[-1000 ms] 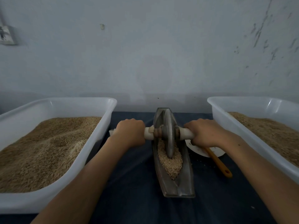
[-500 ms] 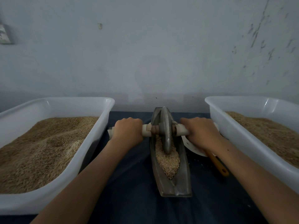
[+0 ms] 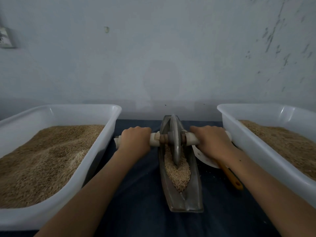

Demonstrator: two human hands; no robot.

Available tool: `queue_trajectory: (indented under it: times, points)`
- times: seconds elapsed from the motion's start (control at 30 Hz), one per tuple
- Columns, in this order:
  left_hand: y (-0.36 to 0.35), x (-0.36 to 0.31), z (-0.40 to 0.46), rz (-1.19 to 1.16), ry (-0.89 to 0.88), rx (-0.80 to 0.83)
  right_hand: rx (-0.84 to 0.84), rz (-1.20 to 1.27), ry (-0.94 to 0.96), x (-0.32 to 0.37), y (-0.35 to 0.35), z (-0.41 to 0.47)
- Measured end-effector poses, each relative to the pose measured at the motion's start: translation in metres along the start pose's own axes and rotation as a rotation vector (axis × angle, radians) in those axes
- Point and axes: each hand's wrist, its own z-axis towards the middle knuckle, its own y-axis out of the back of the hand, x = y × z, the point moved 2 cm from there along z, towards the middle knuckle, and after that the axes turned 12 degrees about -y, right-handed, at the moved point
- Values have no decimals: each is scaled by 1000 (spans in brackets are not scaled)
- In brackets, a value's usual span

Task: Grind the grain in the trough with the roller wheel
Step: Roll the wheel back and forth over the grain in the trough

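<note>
Both the left hand (image 3: 135,142) and the right hand (image 3: 211,142) wrap their fingers around the axle handle, the roller wheel (image 3: 176,141) upright between them at the trough's (image 3: 193,199) far end. The grain (image 3: 179,175) lies nearer than the fingers, along the trough's long axis.

Ahead of me a pale blue-grey wall (image 3: 153,48) fills the upper view — scuffed and flecked at the right; a small fixture (image 3: 6,37) sits on it far left; the light is dim; a dark blue cloth (image 3: 140,211) covers the table.
</note>
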Motion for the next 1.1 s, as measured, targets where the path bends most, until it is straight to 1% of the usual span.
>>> queue_trajectory:
  times: [0.07,0.17,0.23,0.37,0.43,0.53,0.63,0.73,0.83,0.9,0.97,1.1]
  points:
    - [-1,-1,-1,6,2,-72,-44,-7,-19,0,-4,1]
    - [-1,-1,-2,4,-3,-68,-29,-10,-6,-1,-4,0]
    - [1,-1,-2,6,-3,-11,24,-9,10,-1,1,1]
    - [4,2,0,-47,3,225,240,-18,39,-1,11,3]
    - [4,2,0,-73,4,274,300,-17,51,-1,13,4]
    - [3,2,1,-60,6,245,274,-11,46,-1,12,4]
    - [1,3,2,-41,11,170,144,-4,34,0,8,4]
    - [-2,2,1,-34,24,54,-6,-6,16,1,1,3]
    - [-3,0,-1,-28,29,-29,-57,-17,2,3,-3,2]
    - [-4,0,-1,-32,26,-22,-48,-17,6,2,-1,2]
    - [-3,1,-1,-36,25,25,-1,-24,19,2,2,2]
    - [1,3,0,-67,4,167,188,-36,34,1,10,4]
